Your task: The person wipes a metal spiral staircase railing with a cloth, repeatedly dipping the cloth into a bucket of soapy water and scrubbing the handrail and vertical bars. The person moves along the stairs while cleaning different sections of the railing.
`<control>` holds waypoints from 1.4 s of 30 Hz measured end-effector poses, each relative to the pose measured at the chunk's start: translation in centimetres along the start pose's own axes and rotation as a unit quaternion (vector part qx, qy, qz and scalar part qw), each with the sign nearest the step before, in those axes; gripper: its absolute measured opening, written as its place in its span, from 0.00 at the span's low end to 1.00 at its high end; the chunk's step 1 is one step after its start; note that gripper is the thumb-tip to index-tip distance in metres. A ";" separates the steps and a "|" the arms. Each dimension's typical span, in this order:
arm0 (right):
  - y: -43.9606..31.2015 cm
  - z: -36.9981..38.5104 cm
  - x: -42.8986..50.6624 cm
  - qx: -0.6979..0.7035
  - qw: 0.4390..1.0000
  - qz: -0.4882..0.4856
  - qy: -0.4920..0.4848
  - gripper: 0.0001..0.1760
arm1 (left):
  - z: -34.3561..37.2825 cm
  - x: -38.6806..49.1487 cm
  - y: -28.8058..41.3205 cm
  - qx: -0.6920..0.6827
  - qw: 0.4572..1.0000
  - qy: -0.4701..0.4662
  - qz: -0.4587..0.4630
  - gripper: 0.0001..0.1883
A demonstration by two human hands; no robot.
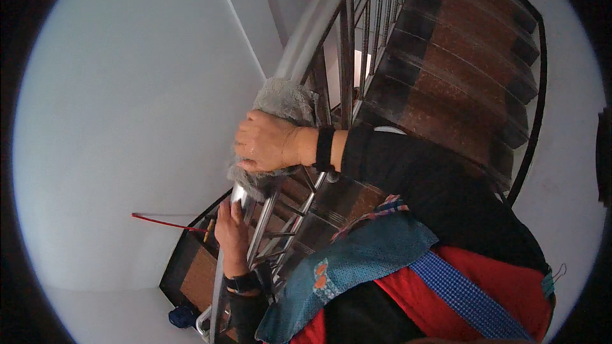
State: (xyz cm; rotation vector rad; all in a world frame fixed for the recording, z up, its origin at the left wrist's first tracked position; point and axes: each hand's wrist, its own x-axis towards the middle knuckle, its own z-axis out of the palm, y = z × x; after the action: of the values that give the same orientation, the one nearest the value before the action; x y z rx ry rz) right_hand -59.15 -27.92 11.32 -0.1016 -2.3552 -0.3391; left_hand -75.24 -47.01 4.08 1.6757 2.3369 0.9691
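A shiny metal handrail [313, 24] runs from the top middle down towards the lower left. My right hand [267, 143], with a black band at the wrist, presses a fuzzy grey cloth [287, 98] around the rail, its fingers closed over it. Part of the cloth hangs below that hand. Lower on the same rail, my left hand [232, 234] rests against the metal just beneath the cloth; its thumb side and palm are partly hidden, so its grip is unclear.
Brown and black stairs [459, 57] climb at the upper right beside metal balusters [346, 57]. More steps [198, 267] lie below left, near a thin red rod [167, 222] and a dark blue object [182, 317]. A pale wall [119, 105] fills the left.
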 end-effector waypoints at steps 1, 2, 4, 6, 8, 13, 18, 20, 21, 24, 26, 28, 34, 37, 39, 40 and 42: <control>0.8 0.1 -0.1 0.018 1.000 -0.006 0.015 0.15 | 0.1 -0.4 -0.5 -0.019 0.999 0.004 -0.034 0.19; 1.8 -0.2 -0.6 0.025 0.999 -0.018 0.017 0.13 | 0.6 -0.7 -0.9 -0.037 0.996 0.007 -0.082 0.19; 4.9 -1.4 -1.7 -0.082 0.996 -0.017 0.025 0.11 | 1.2 -0.8 -1.5 -0.022 0.998 0.044 -0.040 0.20; 9.8 -4.0 -2.1 -0.153 0.986 0.028 0.057 0.08 | 1.7 -0.8 -2.0 0.011 0.996 0.087 -0.005 0.21; 14.8 -7.1 -2.8 -0.217 0.966 0.101 0.098 0.15 | 1.9 -0.9 -2.2 0.024 0.996 0.090 -0.018 0.21; 19.9 -6.7 -5.7 -0.125 0.912 0.242 0.307 0.30 | 1.9 -0.9 -1.8 0.010 0.995 0.087 -0.043 0.17; 15.5 4.2 -12.6 0.000 0.897 0.308 0.317 0.27 | 1.8 -0.9 -1.2 0.023 0.992 0.119 -0.025 0.17; 14.9 6.3 -16.1 0.006 0.928 0.319 0.195 0.25 | 1.8 -1.0 -1.2 0.006 0.994 0.079 -0.072 0.17; 14.7 7.0 -17.4 0.013 0.934 0.325 0.144 0.25 | 1.8 -1.0 -1.3 0.026 0.993 0.100 -0.064 0.16; 14.0 7.3 -19.7 0.011 0.942 0.331 0.056 0.23 | 1.9 -1.2 -1.6 0.028 0.992 0.108 -0.059 0.16; 13.5 7.2 -19.6 -0.010 0.942 0.333 0.024 0.22 | 2.0 -1.0 -1.8 0.038 0.993 0.099 -0.045 0.17; 12.7 7.0 -18.7 -0.029 0.945 0.326 -0.003 0.21 | 2.1 -0.7 -2.0 0.037 0.991 0.112 -0.059 0.19; 10.7 6.6 -16.5 -0.089 0.953 0.264 -0.120 0.18 | 2.2 -0.8 -1.9 0.037 0.990 0.127 -0.041 0.20; 9.8 6.4 -16.8 -0.114 0.952 0.205 -0.198 0.16 | 2.2 -0.9 -1.9 0.045 0.990 0.126 -0.035 0.18; 9.3 6.2 -16.9 -0.122 0.948 0.158 -0.248 0.15 | 2.1 -1.1 -2.0 0.047 0.990 0.132 -0.025 0.17; 9.3 6.0 -16.7 -0.126 0.944 0.134 -0.273 0.15 | 2.1 -1.2 -2.0 0.062 0.988 0.137 -0.029 0.16; 9.8 5.8 -16.0 -0.132 0.932 0.073 -0.331 0.14 | 2.0 -1.3 -2.1 0.047 0.989 0.140 -0.026 0.17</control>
State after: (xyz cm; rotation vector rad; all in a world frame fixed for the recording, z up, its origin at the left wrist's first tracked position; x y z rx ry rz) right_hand -49.79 -16.47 -1.62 -0.5990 -2.9242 -0.6227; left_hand -75.55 -47.63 1.01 1.5929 2.6276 1.1697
